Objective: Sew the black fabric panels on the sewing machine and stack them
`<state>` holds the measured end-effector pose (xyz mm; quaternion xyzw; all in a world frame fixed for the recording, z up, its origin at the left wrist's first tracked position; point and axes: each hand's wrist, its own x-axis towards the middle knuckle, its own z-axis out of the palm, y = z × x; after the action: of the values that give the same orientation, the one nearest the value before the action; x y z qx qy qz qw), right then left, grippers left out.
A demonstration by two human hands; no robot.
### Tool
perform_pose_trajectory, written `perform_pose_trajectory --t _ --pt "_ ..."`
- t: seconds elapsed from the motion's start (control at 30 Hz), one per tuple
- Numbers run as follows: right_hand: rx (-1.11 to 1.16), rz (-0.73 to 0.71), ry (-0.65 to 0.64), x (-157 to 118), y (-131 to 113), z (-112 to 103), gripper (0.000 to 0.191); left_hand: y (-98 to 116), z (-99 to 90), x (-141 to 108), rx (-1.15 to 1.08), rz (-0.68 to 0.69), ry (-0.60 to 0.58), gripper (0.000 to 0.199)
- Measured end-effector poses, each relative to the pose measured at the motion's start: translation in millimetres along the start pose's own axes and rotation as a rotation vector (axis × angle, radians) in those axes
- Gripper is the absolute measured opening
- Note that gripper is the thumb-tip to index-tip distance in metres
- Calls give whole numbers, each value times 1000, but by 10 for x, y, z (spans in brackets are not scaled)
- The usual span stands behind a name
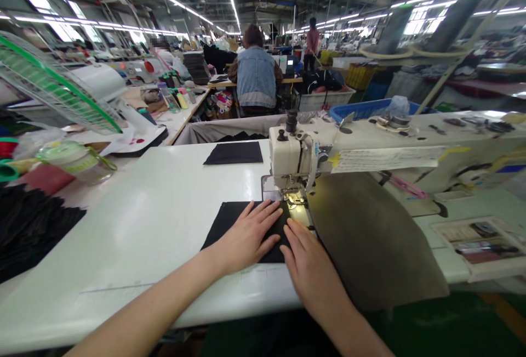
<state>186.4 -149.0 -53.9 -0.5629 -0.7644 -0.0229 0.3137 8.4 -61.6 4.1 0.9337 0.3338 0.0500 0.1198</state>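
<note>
A black fabric piece (222, 225) lies flat on the pale table, its right edge beside the lit needle area of the white sewing machine (285, 159). My left hand (251, 236) rests on top of the fabric, palm down with the fingers spread. On the fabric's right edge, close to the needle plate, lies my right hand (304, 258), its fingers stretched out flat. A second black piece (234, 153) is farther back on the table, left of the machine head.
Black fabric (33, 231) is heaped at the left, near a lidded cup (76, 159) and a fan (57, 83). A dark sheet (373, 242) and a tool tray (485, 242) are at the right. A person in a denim vest (257, 77) sits ahead.
</note>
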Motion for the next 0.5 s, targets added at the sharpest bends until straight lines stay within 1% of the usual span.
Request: perform_pose_trajectory --t 0.23,0.5 --pt "2 24 19 52 31 53 36 -68 -3 56 3 10 2 56" --pt "25 37 -3 59 27 30 37 -79 9 73 28 9 -6 55"
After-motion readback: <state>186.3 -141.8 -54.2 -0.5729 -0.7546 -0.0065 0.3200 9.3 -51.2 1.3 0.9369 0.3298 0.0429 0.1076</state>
